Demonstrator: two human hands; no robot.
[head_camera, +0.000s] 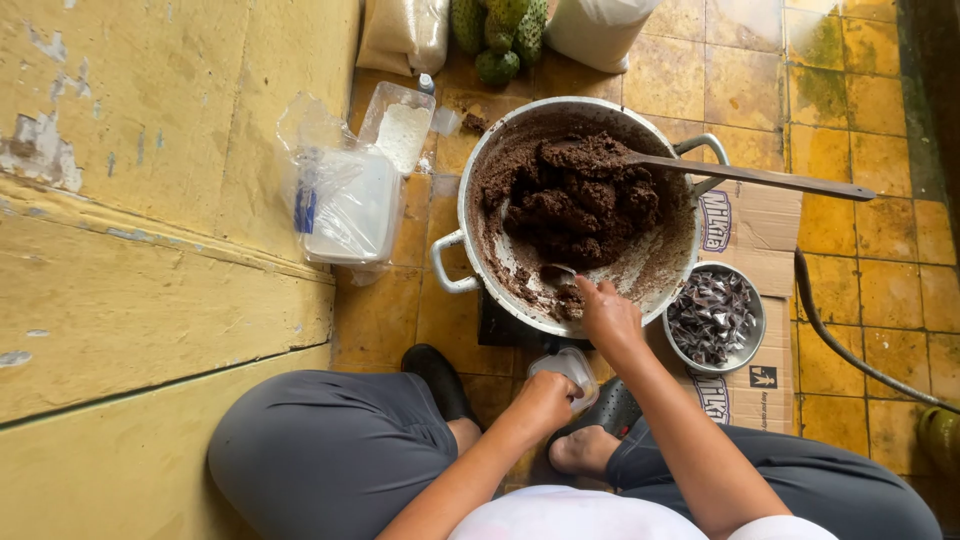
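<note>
- My right hand (608, 315) is closed around the handle of a small spoon (560, 270), fingers pinched on it, with the bowl of the spoon down in the brown paste (575, 200) at the near side of the big metal pot (470, 215).
- My left hand (545, 398) is wrapped around a small clear plastic cup (567, 365), gripping it by its side just near of the pot, above my dark shoe (437, 378).
- The paste looks thick, sticky and heavy: it stands in lumps and smears the pot wall, so I judge it will cling to the spoon and hold its shape, not pour.
- I judge the cup to be light, thin and easy to crush, so a loose hold around its wall, low down, suits it best; the spoon is stiff and is best held far up the handle, away from the paste.
- A long wooden paddle (760, 177) rests in the paste, its handle sticking out over the pot's far-right rim.
- Right of the pot, a steel bowl (748, 352) full of shiny folded wrappers sits on flattened cardboard (760, 225).
- Left of the pot are clear plastic tubs in a bag (345, 205) and a tub of white powder (405, 130).
- Far off lie green spiky fruits (500, 35) and white sacks (595, 30) on the yellow tiled floor (880, 230).
</note>
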